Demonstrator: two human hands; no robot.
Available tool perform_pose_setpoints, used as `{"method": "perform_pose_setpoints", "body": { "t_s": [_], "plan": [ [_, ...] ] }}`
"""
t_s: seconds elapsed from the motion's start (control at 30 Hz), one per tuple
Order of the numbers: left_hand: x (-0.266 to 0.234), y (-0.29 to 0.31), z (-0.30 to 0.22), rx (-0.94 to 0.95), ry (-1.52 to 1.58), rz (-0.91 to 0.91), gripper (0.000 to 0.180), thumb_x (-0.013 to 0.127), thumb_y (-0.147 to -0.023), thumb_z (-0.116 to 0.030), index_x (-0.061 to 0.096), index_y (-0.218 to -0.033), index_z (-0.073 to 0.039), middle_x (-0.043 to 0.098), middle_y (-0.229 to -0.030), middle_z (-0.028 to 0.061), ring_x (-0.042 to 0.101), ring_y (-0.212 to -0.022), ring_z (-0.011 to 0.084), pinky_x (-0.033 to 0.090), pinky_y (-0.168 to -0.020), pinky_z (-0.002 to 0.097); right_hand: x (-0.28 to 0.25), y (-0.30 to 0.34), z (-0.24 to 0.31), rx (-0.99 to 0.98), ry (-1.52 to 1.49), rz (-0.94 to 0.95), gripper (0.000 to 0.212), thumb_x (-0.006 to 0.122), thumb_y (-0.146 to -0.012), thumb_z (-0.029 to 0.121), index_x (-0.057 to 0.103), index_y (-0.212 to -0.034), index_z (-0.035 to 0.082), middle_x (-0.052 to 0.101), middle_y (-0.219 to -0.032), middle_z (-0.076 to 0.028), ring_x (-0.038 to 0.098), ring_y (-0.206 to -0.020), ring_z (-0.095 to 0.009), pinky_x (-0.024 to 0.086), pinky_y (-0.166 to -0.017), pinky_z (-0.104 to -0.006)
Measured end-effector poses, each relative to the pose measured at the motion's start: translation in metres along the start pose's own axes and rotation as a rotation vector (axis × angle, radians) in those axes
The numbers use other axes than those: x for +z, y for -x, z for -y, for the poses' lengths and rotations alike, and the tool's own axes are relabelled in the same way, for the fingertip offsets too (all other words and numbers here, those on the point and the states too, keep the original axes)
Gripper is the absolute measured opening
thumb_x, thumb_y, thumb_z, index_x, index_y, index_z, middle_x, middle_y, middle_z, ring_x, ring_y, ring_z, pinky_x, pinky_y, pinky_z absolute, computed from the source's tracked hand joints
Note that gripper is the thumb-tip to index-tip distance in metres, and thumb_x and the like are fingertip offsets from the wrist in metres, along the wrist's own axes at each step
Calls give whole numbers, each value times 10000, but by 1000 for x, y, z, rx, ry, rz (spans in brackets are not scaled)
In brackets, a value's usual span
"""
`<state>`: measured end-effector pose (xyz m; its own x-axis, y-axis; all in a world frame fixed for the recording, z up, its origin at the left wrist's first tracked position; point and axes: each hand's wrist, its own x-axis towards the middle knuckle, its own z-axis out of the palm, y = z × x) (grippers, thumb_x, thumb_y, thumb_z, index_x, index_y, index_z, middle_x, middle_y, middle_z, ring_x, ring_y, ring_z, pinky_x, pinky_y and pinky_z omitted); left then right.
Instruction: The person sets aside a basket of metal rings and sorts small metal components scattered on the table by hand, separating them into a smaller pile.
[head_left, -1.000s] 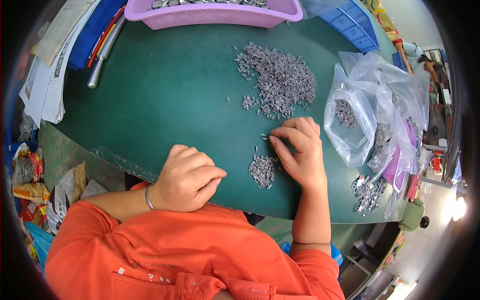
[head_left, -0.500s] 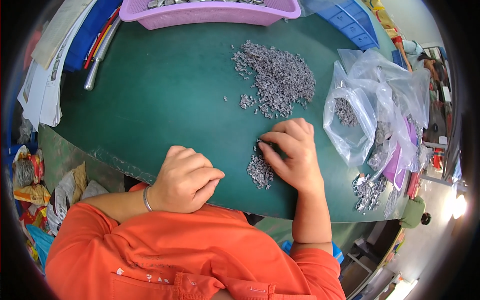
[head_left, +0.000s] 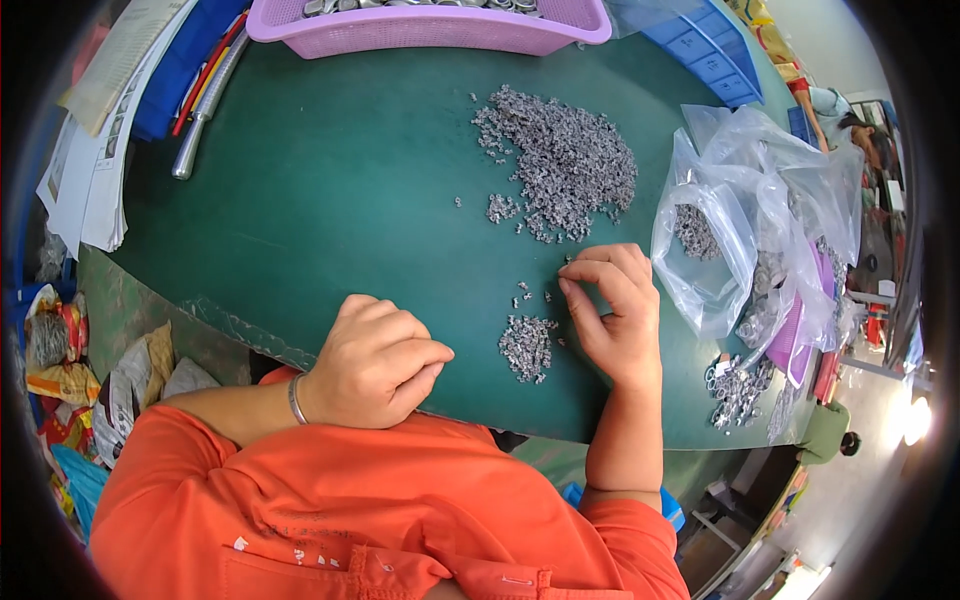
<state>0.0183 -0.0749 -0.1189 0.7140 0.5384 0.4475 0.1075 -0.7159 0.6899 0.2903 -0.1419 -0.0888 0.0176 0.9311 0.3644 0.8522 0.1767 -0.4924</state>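
My right hand [head_left: 618, 312] hovers over the green table [head_left: 330, 170], thumb and forefinger drawn together in a pinch. Whatever is between those fingertips is too small to make out. A tiny grey part lies right by them. To the left of this hand sits a small pile of grey metal parts [head_left: 527, 349], with a few loose ones just beyond it. Farther off spreads a much larger heap of the same parts [head_left: 575, 165]. My left hand [head_left: 378, 362] rests near the table's front edge, curled closed with its palm side hidden, a metal bangle at the wrist.
At the far edge stands a pink plastic basket [head_left: 430, 32] of metal pieces. Clear plastic bags [head_left: 705, 270], one with grey parts inside, lie at the right, near shiny metal pieces [head_left: 738, 390]. A blue bin [head_left: 705, 55], papers [head_left: 100, 190] and a metal-handled tool [head_left: 195, 140] flank the table.
My right hand has moved right and slightly farther away, uncovering the small pile and the loose parts beyond it. My left hand stays curled in place. The view has shifted a little.
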Motion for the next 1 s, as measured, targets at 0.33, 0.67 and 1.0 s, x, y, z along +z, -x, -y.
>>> {"method": "perform_pose_setpoints", "body": {
  "t_s": [0.33, 0.67, 1.0],
  "plan": [
    [-1, 0, 0, -10, -12, 20, 136, 760, -747, -54, 719, -860, -119, 604, -770, -15, 572, -693, 193, 401, -743, 367, 0, -4, 2, -41, -61, 14, 191, 740, -722, -6, 676, -879, 82, 658, -918, -45, 588, -858, -267, 417, -797, -388],
    [-1, -2, 0, -13, -16, 33, 131, 755, -745, -48, 721, -849, -119, 611, -774, -15, 572, -686, 192, 394, -726, 360, -17, 1, -4, 49, -22, 95, 158, 747, -731, -3, 694, -848, 88, 639, -856, -28, 574, -831, -250, 410, -785, -371],
    [-2, -3, 0, -6, -15, 44, 148, 760, -726, -20, 719, -837, -109, 624, -762, -8, 570, -673, 191, 387, -707, 347, -21, 4, -6, -17, -163, 216, 120, 771, -762, 59, 716, -868, 67, 625, -824, -40, 576, -782, -272, 426, -774, -381]
  ]
}}
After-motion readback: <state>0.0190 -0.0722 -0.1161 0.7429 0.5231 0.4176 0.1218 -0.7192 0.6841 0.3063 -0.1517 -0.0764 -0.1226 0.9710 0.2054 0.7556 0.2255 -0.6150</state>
